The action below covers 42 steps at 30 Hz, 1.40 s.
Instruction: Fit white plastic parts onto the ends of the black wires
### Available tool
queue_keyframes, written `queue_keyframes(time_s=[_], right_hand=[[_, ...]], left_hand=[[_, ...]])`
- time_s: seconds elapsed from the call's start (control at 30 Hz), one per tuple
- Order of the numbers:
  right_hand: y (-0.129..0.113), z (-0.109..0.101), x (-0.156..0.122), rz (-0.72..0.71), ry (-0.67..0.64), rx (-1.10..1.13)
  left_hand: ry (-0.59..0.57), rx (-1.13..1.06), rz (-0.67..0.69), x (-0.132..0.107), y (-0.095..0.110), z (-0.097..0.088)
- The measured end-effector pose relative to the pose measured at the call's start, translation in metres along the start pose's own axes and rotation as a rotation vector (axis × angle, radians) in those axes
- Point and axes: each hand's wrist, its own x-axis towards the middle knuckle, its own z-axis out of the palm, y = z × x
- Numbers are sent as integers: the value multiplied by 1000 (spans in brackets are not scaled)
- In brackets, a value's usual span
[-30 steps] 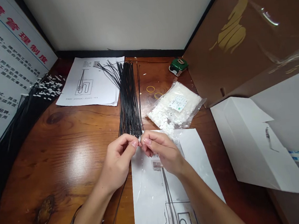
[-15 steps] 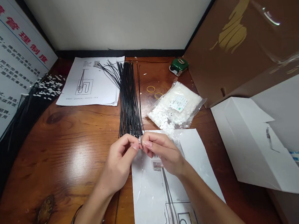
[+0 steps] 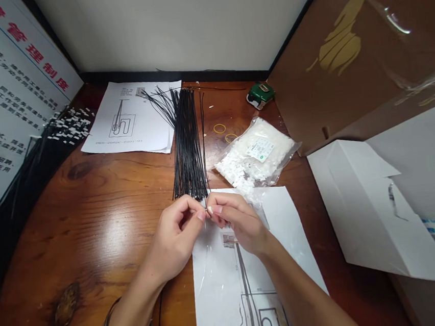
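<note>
Thumb and forefinger of the left hand (image 3: pixel 176 238) are pinching a thin black wire (image 3: pixel 160 317), which is trailing from beneath the forearm toward the near edge of the wooden table (image 3: pixel 101 194). The right hand (image 3: pixel 240 221) is pinching a small white connector (image 3: pixel 209 210), and the fingertips of both hands are sitting close together at the near end of a black wire bundle (image 3: pixel 187 148); whether wire and connector are joined is too small to tell. Beneath the right hand, a printed wiring diagram (image 3: pixel 219 286) is lying flat. Beyond it, a clear bag of white connectors (image 3: pixel 270 132) is resting toward the table's right edge, with two yellow rubber bands (image 3: pixel 219 128) lying just beside it. A green tape measure (image 3: pixel 260 95) is sitting near the far right corner. Printed sheets (image 3: pixel 99 133) are lying by the far edge, and connector-tipped wires (image 3: pixel 70 126) are spreading near the far left corner.
</note>
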Motion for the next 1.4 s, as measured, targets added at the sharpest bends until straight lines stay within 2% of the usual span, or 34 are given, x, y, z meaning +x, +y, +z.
queue_keyframes(time_s=[0.6,1.4], right_hand=[[-3,1,0,12,-18,8],[-3,0,-1,15,-57,-10]], left_hand=[[-8,-6,4,1,2,1],[-45,-88,-74,2,5,-4]])
